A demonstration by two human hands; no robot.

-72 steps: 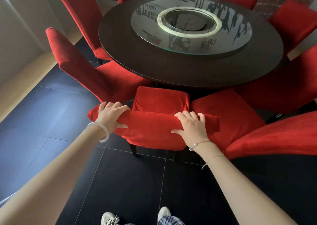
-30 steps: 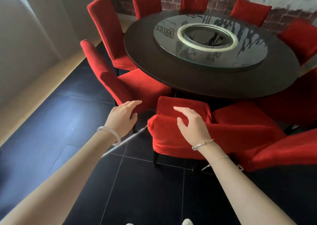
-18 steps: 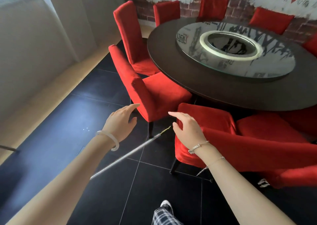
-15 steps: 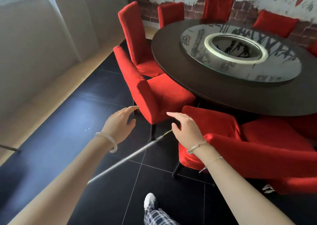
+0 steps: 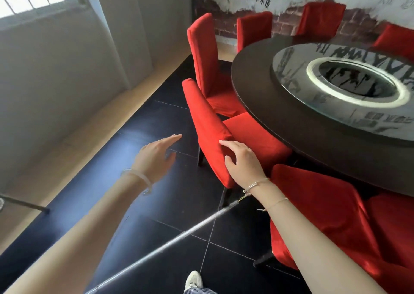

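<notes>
A red fabric-covered chair (image 5: 208,123) stands at the left side of the round dark table (image 5: 336,150), its backrest leaning toward me. My right hand (image 5: 243,159) lies against the near edge of that backrest, fingers relaxed and extended. My left hand (image 5: 156,157) hovers open in the air to the left of the chair, fingers straight, touching nothing. A second red chair (image 5: 324,215) is close at the right, under my right forearm.
More red chairs (image 5: 202,54) ring the table, which carries a glass turntable (image 5: 349,85). A thin silver rod (image 5: 165,246) slants across the dark tiled floor. A wall and window are on the left; my shoe (image 5: 194,280) is at the bottom.
Both hands let go of the first chair's backrest. I moved left; my right hand now rests on the neighbouring chair's backrest and my left hand reaches out beside it.
</notes>
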